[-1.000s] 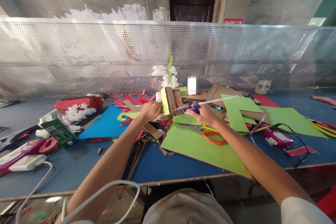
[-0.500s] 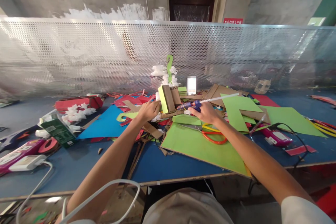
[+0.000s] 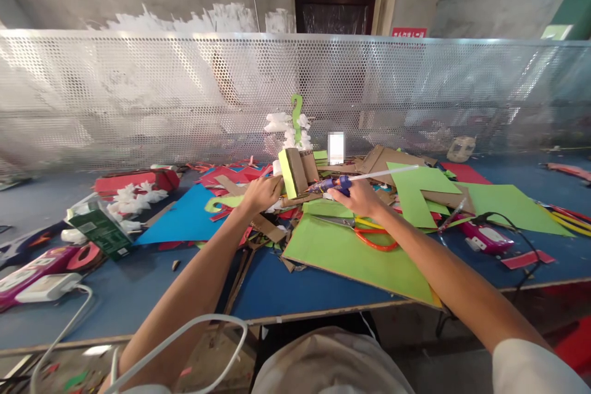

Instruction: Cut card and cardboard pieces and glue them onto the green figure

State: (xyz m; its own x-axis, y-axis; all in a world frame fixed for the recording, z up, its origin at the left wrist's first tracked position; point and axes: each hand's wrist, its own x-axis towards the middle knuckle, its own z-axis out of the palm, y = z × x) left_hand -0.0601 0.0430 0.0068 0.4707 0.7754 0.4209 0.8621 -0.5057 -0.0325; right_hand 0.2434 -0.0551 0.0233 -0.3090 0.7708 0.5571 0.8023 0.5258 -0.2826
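My left hand is closed at the left side of a small cardboard box with one green-papered face, gripping its edge. White crumpled tufts and a curled green paper strip rise behind the box. My right hand is wrapped round a blue glue gun, whose nozzle points left at the box's lower right side. A long clear glue stick sticks out of its back. Below my right wrist, orange-and-yellow scissors lie on a green-covered board.
Cardboard scraps and red paper surround the box. Left are a blue sheet, a green carton and a purple power strip. Another purple socket with black cable lies right. A perforated metal screen closes the table's back.
The view shifts very slightly. The glue gun's nozzle sits a little nearer the box's lower edge; my left hand keeps its place on the box.
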